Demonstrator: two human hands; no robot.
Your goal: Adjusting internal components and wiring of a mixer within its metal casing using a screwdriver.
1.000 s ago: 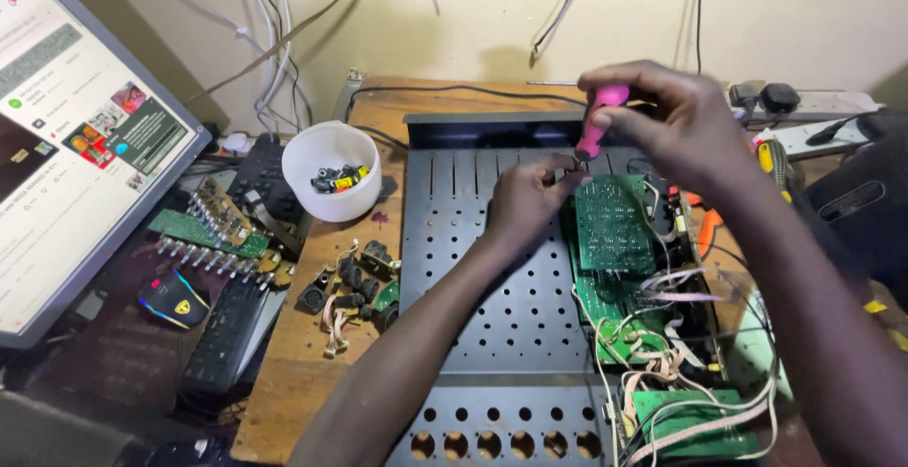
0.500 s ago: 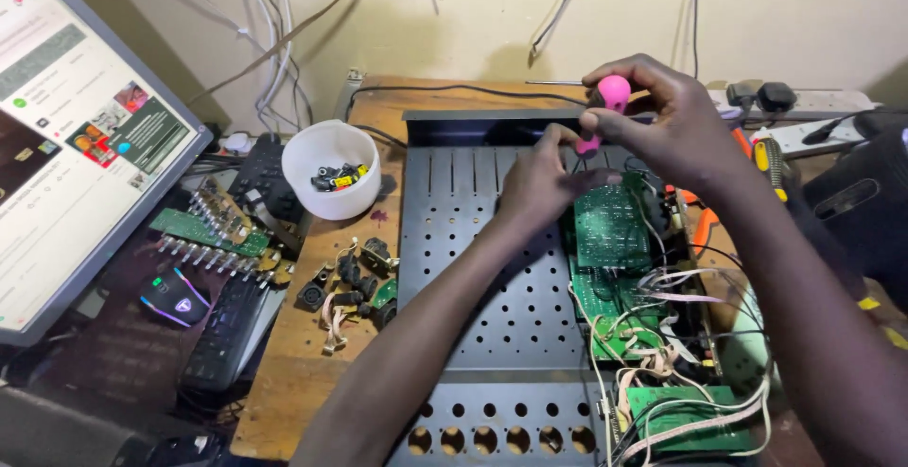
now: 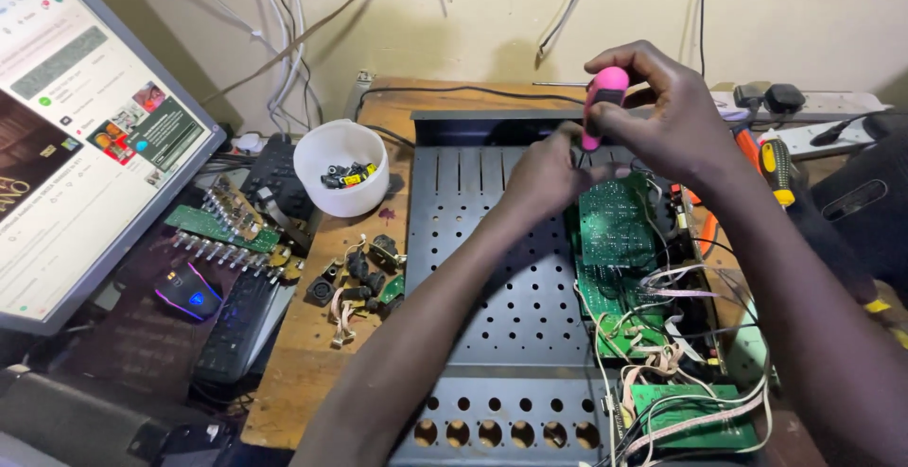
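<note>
upper centre of the frame, the right hand [image 3: 662, 117] grips a pink-handled screwdriver [image 3: 600, 105] upright over the green circuit board [image 3: 617, 223], while the left hand [image 3: 549, 172] closes around its tip, apparently steadying it.

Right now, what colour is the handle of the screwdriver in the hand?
Bright pink. The screwdriver handle shows best in the head view, gripped by the right hand.

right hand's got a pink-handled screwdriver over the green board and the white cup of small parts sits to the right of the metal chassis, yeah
Not quite. In the head view the white cup of small parts sits to the left of the metal chassis, on the wooden bench near the monitor. The rest holds: the right hand grips the pink-handled screwdriver above the green board.
</note>
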